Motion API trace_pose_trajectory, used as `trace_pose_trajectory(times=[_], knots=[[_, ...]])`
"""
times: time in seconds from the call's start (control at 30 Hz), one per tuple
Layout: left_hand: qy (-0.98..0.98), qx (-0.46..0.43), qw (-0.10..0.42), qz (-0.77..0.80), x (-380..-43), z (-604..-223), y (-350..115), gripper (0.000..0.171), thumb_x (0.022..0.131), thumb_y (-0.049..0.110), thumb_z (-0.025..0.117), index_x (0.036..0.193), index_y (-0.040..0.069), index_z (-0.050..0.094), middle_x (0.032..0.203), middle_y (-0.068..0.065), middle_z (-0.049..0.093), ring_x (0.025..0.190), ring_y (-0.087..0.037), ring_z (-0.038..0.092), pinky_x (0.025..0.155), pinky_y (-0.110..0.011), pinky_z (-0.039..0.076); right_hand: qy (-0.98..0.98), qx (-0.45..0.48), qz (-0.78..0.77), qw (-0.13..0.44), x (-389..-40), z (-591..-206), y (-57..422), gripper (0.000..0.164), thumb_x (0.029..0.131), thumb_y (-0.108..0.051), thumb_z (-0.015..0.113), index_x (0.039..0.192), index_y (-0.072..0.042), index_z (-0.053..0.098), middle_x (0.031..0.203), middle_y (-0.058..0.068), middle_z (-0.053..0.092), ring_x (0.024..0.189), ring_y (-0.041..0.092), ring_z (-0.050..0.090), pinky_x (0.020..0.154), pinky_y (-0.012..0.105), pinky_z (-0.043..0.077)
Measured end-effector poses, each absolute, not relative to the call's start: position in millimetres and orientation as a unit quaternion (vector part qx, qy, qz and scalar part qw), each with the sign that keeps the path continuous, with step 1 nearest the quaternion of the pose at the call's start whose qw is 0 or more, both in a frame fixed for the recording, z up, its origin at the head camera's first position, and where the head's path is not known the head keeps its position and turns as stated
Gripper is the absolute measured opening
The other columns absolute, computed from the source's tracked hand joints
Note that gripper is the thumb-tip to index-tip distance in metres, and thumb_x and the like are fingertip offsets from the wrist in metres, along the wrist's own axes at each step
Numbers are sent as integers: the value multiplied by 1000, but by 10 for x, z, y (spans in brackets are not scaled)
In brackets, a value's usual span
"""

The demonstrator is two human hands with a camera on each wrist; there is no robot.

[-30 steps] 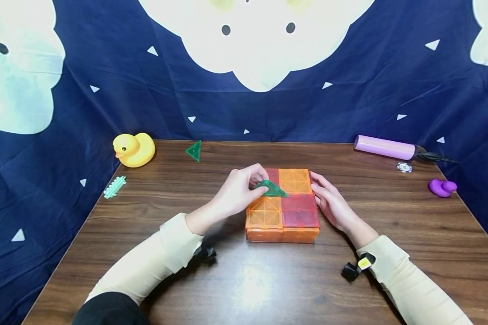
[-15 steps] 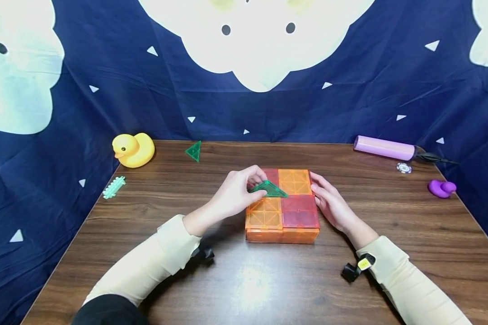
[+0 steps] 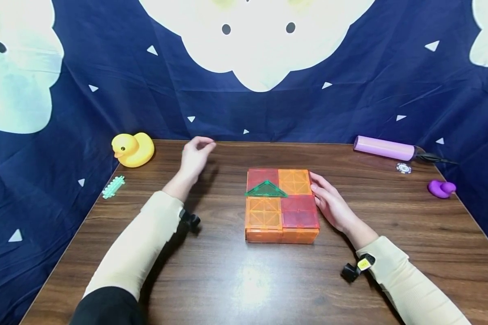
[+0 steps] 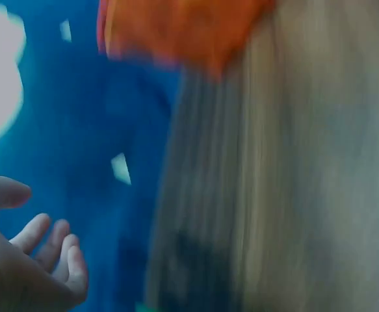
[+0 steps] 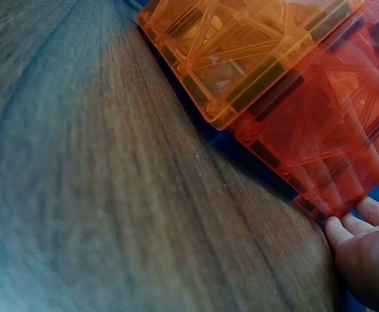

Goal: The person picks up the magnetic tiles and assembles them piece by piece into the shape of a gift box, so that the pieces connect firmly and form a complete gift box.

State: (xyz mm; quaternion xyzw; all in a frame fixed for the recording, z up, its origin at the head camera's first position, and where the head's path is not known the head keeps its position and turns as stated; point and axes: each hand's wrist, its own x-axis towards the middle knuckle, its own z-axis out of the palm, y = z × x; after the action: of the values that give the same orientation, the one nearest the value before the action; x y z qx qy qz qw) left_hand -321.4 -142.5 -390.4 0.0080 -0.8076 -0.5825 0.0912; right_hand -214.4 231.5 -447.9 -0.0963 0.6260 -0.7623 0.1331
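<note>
A low box of translucent orange and red square magnetic tiles (image 3: 264, 216) sits mid-table. On its top is a green triangular magnetic tile (image 3: 266, 189), its long edge along the seam between the front and back squares. My right hand (image 3: 331, 203) touches the box's right side; in the right wrist view its fingers (image 5: 371, 211) lie against a red tile (image 5: 326, 123). My left hand (image 3: 195, 158), fingers loosely curved and holding nothing, is at the table's back left. It covers the spot of a second green triangle; a sliver of green (image 4: 147, 307) shows in the left wrist view.
At the back left stands a yellow rubber duck (image 3: 134, 150), with a mint-green toy piece (image 3: 114, 187) nearer me. On the right lie a pink cylinder (image 3: 384, 147) with a black cord, a poker chip (image 3: 404, 168) and a purple duck (image 3: 442, 188). Blue cloth (image 3: 268, 113) borders the table.
My left hand has let go of the green triangular tile on the box and moved left and back, over the other green triangle. My right hand has stayed at the box's side.
</note>
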Motion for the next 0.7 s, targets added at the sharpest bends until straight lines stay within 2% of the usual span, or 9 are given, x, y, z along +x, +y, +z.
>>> trace_pose_trajectory(times=[0.1,0.2,0.33,0.5,0.6,0.7], knots=[[-837,67,89,-536,-3442,-3991,-1655,33,96,17,69,124,-1,67,117,-13,68,105,-22,57,91,-29,45,628,-96,-761,134,-2140,-4474,2317,62,110,-21,41,162,0,13,167,19,15,131,7,47,104,21,42],[-858,99,76,-498,-3604,-4056,-1823,40,96,18,70,131,-1,63,129,-19,64,121,-31,55,101,-37,44,627,-95,-762,133,-2140,-4474,2320,62,110,-20,41,162,0,14,167,19,15,131,7,47,103,21,42],[-883,126,50,-449,-3707,-4106,-1960,51,95,20,70,139,-3,57,142,-25,53,136,-37,42,112,-41,37,625,-95,-764,131,-2142,-4468,2318,62,110,-20,41,162,-1,14,166,19,16,130,7,48,103,21,43],[-918,137,13,-371,-3754,-4162,-2025,60,95,26,71,139,-9,53,142,-30,46,136,-45,34,116,-47,27,626,-93,-763,133,-2150,-4468,2320,62,110,-20,41,162,-1,15,166,19,16,130,7,48,103,21,43],[-939,126,9,-319,-3782,-4188,-2025,60,94,31,73,133,-11,57,136,-31,50,133,-46,34,114,-52,21,628,-92,-761,134,-2155,-4469,2325,61,110,-21,41,162,-1,16,166,18,17,130,8,49,103,22,43],[-949,121,9,-291,-3809,-4206,-2004,57,93,33,74,126,-11,62,132,-29,54,130,-44,36,111,-53,21,627,-91,-761,135,-2157,-4469,2329,61,110,-21,41,162,-1,16,166,18,17,130,8,48,103,22,43]])
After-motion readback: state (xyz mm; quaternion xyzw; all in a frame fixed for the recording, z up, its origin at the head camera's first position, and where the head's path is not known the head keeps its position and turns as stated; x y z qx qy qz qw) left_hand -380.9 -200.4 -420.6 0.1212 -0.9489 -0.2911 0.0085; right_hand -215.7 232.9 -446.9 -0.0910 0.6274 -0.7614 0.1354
